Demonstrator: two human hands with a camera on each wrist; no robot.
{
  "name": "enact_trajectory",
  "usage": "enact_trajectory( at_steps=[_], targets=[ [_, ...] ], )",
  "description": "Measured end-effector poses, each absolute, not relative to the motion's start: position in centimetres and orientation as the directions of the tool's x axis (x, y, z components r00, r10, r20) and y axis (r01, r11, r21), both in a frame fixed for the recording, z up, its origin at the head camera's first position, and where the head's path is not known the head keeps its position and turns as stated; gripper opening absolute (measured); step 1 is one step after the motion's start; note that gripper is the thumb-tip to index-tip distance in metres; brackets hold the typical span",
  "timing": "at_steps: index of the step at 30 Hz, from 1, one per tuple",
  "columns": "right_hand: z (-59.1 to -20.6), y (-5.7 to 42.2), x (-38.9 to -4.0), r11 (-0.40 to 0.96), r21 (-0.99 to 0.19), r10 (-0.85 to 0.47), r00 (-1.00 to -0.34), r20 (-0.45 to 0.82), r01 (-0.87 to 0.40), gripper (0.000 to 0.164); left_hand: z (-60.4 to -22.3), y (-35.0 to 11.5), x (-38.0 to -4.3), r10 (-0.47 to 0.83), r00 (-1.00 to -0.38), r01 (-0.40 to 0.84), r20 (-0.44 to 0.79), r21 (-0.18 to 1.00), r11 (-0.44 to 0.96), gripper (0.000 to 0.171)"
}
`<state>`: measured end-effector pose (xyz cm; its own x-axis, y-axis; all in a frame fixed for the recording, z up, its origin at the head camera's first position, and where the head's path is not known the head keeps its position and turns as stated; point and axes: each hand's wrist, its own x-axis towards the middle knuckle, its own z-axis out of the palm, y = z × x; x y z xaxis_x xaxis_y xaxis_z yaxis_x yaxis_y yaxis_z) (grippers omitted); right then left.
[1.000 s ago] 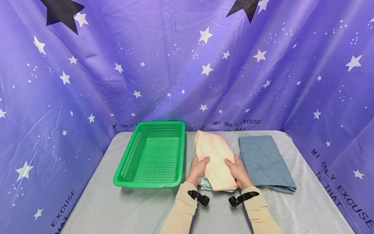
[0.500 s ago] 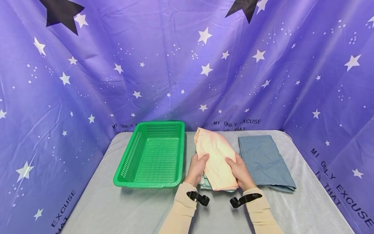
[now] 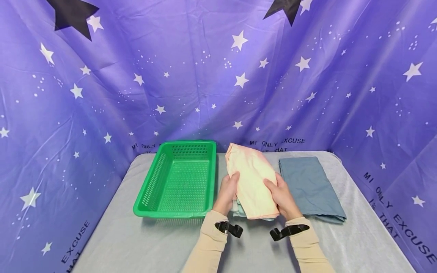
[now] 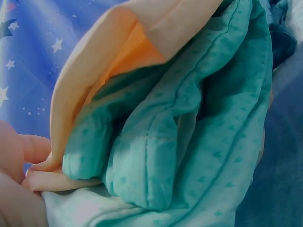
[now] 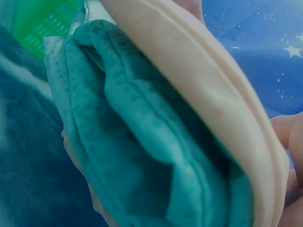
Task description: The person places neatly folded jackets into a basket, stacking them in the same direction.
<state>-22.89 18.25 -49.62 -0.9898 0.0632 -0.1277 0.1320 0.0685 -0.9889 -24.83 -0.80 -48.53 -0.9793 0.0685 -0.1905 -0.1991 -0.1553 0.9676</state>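
Both hands grip a folded bundle of cloth from opposite sides, thumbs on top. Its upper layer is a peach cloth (image 3: 254, 185). Under that lies teal cloth with a small print (image 4: 147, 161), its layered folds facing the wrist cameras; only a bit of it peeks out at the near edge in the head view. My left hand (image 3: 227, 192) holds the left edge, fingers mostly hidden beneath. On the opposite edge is my right hand (image 3: 282, 195), fingers also tucked under. The bundle tilts, with its far left corner raised.
A green plastic basket (image 3: 170, 214) with slotted walls stands left of the bundle, nothing inside. To the right, a folded blue-grey cloth (image 3: 310, 187) lies on the grey-covered table (image 3: 164, 246). A purple star-patterned curtain (image 3: 198, 87) surrounds the table.
The bundle has risen slightly, its far edge tipping higher and away. Both hands have moved up with it, still holding its sides. Basket and blue-grey cloth stay in place.
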Motion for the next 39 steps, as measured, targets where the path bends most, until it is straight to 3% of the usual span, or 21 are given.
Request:
enact_trajectory(
  at_steps=[15, 26, 39],
  targets=[
    [-47.9, 18.2, -22.5, -0.01, -0.99, 0.009, -0.99, -0.14, 0.14, 0.056, -47.2, -2.0, -24.7, 0.115, -0.975, -0.209, -0.192, 0.965, -0.159, 0.048],
    [-47.2, 18.3, -22.3, 0.031, -0.992, -0.027, -0.992, -0.121, 0.121, 0.061, -46.2, -3.0, -24.8, 0.12, -0.976, -0.2, -0.181, 0.964, -0.173, 0.044],
    [-46.6, 18.4, -22.6, 0.001, -0.995, -0.024, -0.994, -0.103, 0.103, 0.05, -45.2, -4.2, -25.2, 0.122, -0.979, -0.179, -0.163, 0.975, -0.132, 0.045]
  ],
)
